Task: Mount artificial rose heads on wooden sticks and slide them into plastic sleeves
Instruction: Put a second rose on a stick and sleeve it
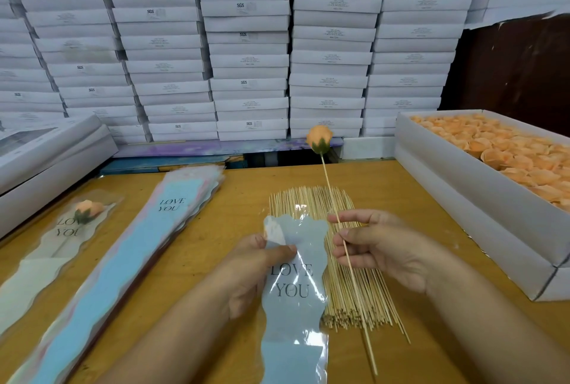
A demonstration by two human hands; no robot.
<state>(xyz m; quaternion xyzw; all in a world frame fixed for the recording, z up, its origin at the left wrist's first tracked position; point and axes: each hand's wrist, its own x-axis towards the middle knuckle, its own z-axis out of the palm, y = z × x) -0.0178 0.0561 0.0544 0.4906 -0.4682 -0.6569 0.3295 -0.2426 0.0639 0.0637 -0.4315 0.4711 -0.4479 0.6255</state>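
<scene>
An orange rose head (319, 137) with green leaves sits on top of a thin wooden stick (329, 183). My right hand (379, 248) pinches that stick at mid-length and holds it tilted, head up and away from me. My left hand (246, 272) pinches the upper end of a pale blue "LOVE YOU" plastic sleeve (294, 300), which lies lengthwise toward me. The sleeve is to the left of the stick and apart from it. A bundle of bare sticks (345, 285) lies on the table under both.
A pile of empty sleeves (129, 260) lies at the left, and one sleeved rose (61, 238) beyond it. An open white box of orange rose heads (509, 161) stands at the right. Stacked white cartons (246, 44) wall the back. The wooden table (240, 198) shows between these.
</scene>
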